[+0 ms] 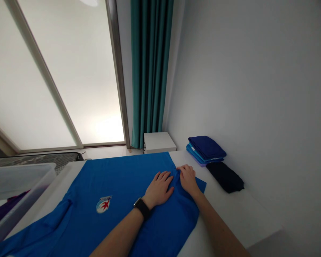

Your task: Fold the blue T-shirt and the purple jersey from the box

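A bright blue T-shirt lies spread on a white surface, with a white and red printed badge on its front. My left hand, a black watch on its wrist, rests flat on the shirt's middle. Close beside it, my right hand presses on a ridge of fabric near the shirt's far edge. Whether those fingers pinch the cloth is hard to tell. Both sleeves of the shirt run out of view or lie folded under my arms.
Folded blue garments are stacked against the wall, with a dark folded garment beside them. A translucent plastic bin holding something purple stands at the left. Behind stand a white drawer unit, a teal curtain and a frosted glass door.
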`<state>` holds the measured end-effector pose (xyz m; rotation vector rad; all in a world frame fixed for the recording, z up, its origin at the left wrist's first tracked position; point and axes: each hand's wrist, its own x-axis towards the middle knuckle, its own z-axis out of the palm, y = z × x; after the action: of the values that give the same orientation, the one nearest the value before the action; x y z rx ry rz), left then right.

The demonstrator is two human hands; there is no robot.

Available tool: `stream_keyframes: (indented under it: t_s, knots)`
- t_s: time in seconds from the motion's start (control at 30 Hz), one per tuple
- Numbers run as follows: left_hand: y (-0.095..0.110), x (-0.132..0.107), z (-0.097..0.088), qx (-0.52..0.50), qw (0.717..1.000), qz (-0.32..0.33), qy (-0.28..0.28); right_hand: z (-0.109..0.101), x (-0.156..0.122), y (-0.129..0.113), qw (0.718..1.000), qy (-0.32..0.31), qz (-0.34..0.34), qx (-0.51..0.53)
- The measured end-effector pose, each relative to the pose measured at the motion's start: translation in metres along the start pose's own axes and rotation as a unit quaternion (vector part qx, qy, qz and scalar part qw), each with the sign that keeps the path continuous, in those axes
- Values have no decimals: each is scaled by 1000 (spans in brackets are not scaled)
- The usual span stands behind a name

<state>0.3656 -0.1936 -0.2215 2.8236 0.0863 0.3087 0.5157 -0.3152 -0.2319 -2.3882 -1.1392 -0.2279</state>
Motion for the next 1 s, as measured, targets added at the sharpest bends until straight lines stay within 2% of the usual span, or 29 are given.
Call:
stream_keyframes:
  t_s: [0.17,0.33,0.63,0.8,1.0]
  knots:
    - [0,0,-3,-25,1000,7,-7,0,7,-3,1000,-16,-14,10]
    - [-1,1,-9,-72,997,-19,4,2,15,-4,998,-33,-38,27]
    - [-1,0,-7,-62,998,-10,-10,1,12,4,997,-10,-62,40]
    - [0,-2,-6,-48,999,7,-15,-2,3,15,1000,-1,-6,6]
    - [1,-3,-8,-32,999,17,-19,-19,-23,27,996,16,63,-53]
